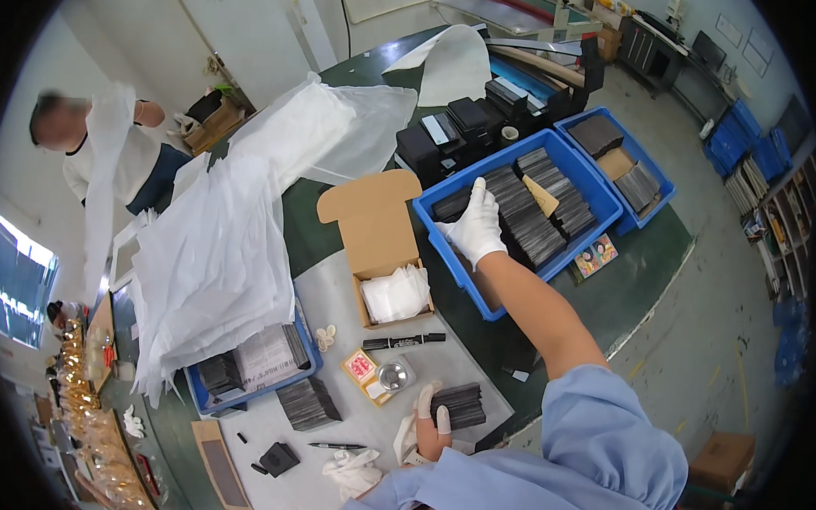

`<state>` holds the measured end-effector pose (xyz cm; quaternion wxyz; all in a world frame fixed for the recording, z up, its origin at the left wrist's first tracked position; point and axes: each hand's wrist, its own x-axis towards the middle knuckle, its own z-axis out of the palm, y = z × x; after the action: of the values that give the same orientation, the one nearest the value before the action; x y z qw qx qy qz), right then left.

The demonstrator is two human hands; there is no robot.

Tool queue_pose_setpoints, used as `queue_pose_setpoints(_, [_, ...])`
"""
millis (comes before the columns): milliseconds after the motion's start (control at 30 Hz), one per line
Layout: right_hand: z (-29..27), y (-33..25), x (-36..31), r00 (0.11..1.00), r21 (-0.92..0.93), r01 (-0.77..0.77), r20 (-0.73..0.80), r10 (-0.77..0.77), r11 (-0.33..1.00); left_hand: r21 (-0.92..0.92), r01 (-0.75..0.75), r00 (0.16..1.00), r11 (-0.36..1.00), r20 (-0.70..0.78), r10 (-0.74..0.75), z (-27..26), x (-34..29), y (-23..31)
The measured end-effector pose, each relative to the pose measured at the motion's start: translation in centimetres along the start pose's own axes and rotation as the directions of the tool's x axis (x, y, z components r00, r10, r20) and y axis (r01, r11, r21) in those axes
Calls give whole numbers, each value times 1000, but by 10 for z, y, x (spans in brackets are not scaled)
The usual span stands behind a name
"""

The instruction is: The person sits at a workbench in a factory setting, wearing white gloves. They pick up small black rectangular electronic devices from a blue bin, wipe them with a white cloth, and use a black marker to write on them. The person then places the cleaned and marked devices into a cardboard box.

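Observation:
My left hand (431, 428), with white covers on its fingertips, pinches the end of a short stack of thin black plates (460, 406) low over the white sheet. My right hand (477, 229), in a white glove, reaches into the blue bin (525, 291). Its thumb and fingers straddle the end of a row of black plates (451, 204); the glove partly hides their contact. More rows of plates (526, 214) fill the bin, with a yellowish card (540, 196) between them. Another stack of plates (308, 404) lies left of my left hand.
An open cardboard box (380, 205) holds white pouches. Near it lie a black marker (403, 341), a round clear-lidded container (393, 375) and a pen (337, 446). White sheets (215, 257) overhang a blue tray (255, 391). A second blue bin (667, 185) stands far right; a person (124, 164) is far left.

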<state>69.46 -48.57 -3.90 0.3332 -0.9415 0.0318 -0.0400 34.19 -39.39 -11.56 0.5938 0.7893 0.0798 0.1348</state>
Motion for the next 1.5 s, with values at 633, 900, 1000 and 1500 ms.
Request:
queue_pose_setpoints(633, [5, -2, -1, 996, -123, -12, 85, 22, 992, 42, -43, 999, 998, 1, 44, -1, 0, -2])
queue_pose_setpoints(900, [9, -9, 5, 998, -33, -63, 22, 64, 997, -11, -38, 999, 999, -15, 38, 1, -2, -4])
queue_pose_setpoints(1000, [9, -14, 7, 994, -36, -101, 44, 102, 994, 7, -13, 1000, 1000, -14, 13, 0, -1, 1])
queue_pose_setpoints(1500, [37, -4, 18, 992, -14, -55, -111, 53, 998, 35, -8, 1000, 999, 4, 8, -2, 1, 4])
